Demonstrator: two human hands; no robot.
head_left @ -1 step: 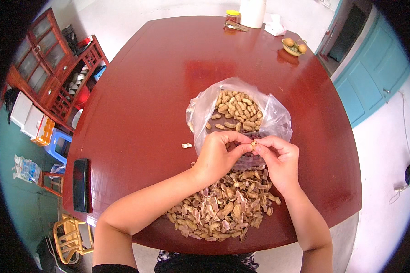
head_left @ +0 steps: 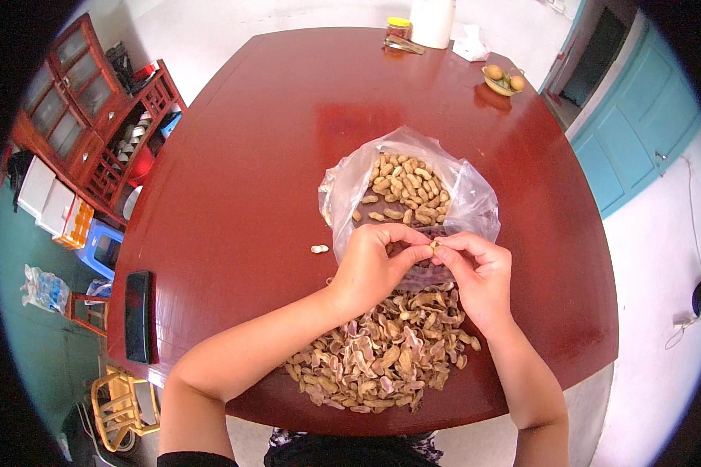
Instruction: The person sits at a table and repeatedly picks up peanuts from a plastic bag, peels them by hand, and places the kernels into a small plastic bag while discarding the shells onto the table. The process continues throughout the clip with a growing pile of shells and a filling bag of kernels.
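Note:
Over the near rim of a clear plastic bag, my left hand and my right hand meet fingertip to fingertip. Both are closed in a pinch on one small peanut, mostly covered by the fingers. Inside the bag lie unshelled peanuts, with dark reddish kernels partly hidden below my hands. A heap of broken peanut shells spreads between my forearms at the table's near edge. One pale peanut rests apart, left of the bag.
The dark red table carries a black phone at its left edge. At the far side stand a yellow-lidded jar, a white container, a tissue pack and a bowl of fruit. A wooden cabinet is at left.

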